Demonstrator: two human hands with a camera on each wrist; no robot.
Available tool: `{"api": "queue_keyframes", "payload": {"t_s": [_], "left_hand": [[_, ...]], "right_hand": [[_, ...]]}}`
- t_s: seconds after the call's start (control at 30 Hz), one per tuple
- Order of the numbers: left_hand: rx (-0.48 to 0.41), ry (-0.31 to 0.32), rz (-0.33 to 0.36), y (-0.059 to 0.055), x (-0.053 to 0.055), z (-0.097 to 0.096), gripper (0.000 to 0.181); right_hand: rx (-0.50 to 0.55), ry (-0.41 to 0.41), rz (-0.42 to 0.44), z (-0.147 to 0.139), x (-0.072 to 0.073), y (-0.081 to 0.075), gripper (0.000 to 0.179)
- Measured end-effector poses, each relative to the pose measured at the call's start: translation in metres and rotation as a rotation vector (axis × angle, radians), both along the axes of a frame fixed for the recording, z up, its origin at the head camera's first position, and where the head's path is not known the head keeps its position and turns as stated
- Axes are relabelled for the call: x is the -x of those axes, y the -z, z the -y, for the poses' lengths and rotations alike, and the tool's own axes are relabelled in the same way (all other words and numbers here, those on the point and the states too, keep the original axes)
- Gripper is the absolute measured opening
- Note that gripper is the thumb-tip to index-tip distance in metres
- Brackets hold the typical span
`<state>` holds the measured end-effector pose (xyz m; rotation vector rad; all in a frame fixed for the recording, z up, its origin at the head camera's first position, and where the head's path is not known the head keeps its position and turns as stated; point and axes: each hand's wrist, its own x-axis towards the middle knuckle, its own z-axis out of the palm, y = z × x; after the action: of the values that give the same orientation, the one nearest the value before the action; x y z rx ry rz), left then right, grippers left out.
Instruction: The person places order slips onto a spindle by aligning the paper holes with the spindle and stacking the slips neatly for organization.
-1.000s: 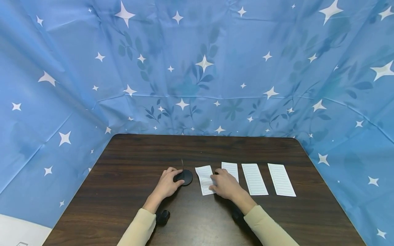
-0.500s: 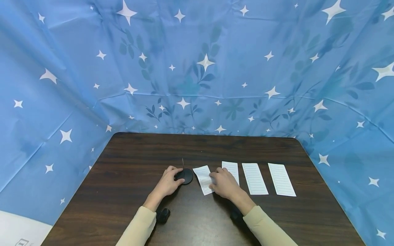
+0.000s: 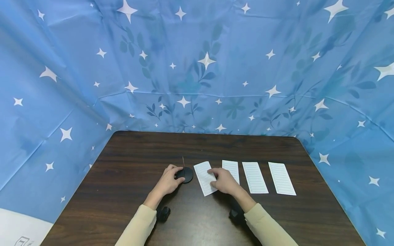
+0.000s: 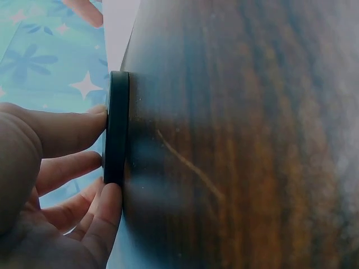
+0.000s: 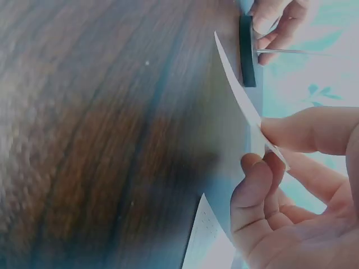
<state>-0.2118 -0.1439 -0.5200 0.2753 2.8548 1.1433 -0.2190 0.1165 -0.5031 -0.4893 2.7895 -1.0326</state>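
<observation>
My left hand (image 3: 168,181) holds the round black base of a bill spike (image 3: 186,175) at its left side, thumb in front and fingers behind. The thin metal spike stands upright from it. In the left wrist view the base (image 4: 116,129) lies flat on the table under the thumb and fingertips. My right hand (image 3: 226,181) pinches the right edge of a lined white paper slip (image 3: 204,177), just right of the spike. The right wrist view has this slip (image 5: 238,92) tilted up off the table, between thumb and fingers.
Three more lined slips lie in a row on the right: one partly behind my right hand (image 3: 231,168), a middle slip (image 3: 254,178) and a far right slip (image 3: 281,179). The dark wooden table (image 3: 107,191) ends at a blue starry curtain (image 3: 184,68).
The right hand has lifted and turned the paper slip, and its creased surface now looks flatter. My left hand stays on the base of the bill spike.
</observation>
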Motion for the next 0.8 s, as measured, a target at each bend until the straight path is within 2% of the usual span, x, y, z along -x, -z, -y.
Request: {"api": "queue_keyframes", "payload": {"t_s": [0.23,0.4,0.47,0.6,0.8], "left_hand": [[0.001,0.009,-0.020,0.0022,0.0012,0.0007,0.046],[-0.006,0.012,-0.012,0.0020,0.0011,0.0005,0.047],[-0.008,0.012,0.002,0.0015,0.0002,0.0006,0.047],[-0.004,0.008,0.017,0.0006,-0.0017,0.0003,0.047],[-0.011,0.000,0.026,0.0007,-0.0024,0.0001,0.047]], "right_hand": [[0.191,0.076,0.110,-0.0030,0.0017,0.0030,0.043],[0.277,0.097,0.155,-0.0050,0.0008,0.0053,0.042],[0.293,0.110,0.157,-0.0051,0.0000,0.0054,0.037],[0.268,0.146,0.101,-0.0040,-0.0012,0.0051,0.025],[0.224,0.182,0.049,-0.0033,-0.0008,0.0041,0.021]]}}
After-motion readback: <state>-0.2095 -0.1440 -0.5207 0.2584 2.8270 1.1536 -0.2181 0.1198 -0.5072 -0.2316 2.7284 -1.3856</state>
